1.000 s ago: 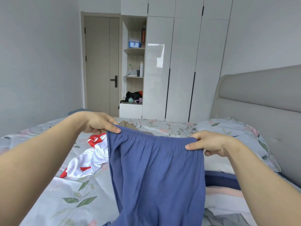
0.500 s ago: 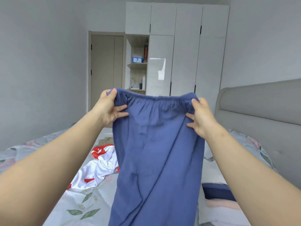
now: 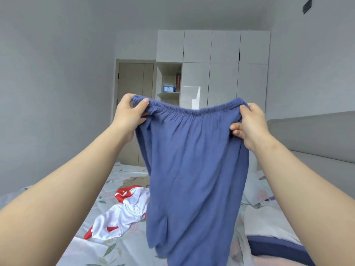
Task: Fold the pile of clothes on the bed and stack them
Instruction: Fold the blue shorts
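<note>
Hanging above the bed (image 3: 119,252) at the view's centre: blue elastic-waist bottoms (image 3: 194,169), lifted clear, legs falling toward six o'clock and running out of view. Shorts or trousers, cannot tell.

Holds: left hand (image 3: 128,117) at the waistband's nine o'clock end, thumb laid over the front of the elastic, fingers curled behind it. Right hand (image 3: 250,124) at the three o'clock end, fingers and thumb bunched round the gathered corner. The waistband sags slightly between them.

Handling, as judged: thin, soft, light cloth with no stiffness, so it drapes and creases freely. It does not look slippery. Best taken at the elastic corners, as now, then at the hems to bring leg over leg.

Also present: white-and-red garment (image 3: 124,215), crumpled and unfolded on the bed at seven o'clock. Folded pieces at five o'clock, a navy item (image 3: 274,246) nearest the camera and a white piece (image 3: 269,217) just beyond it — likely the stack to receive this item.
</note>
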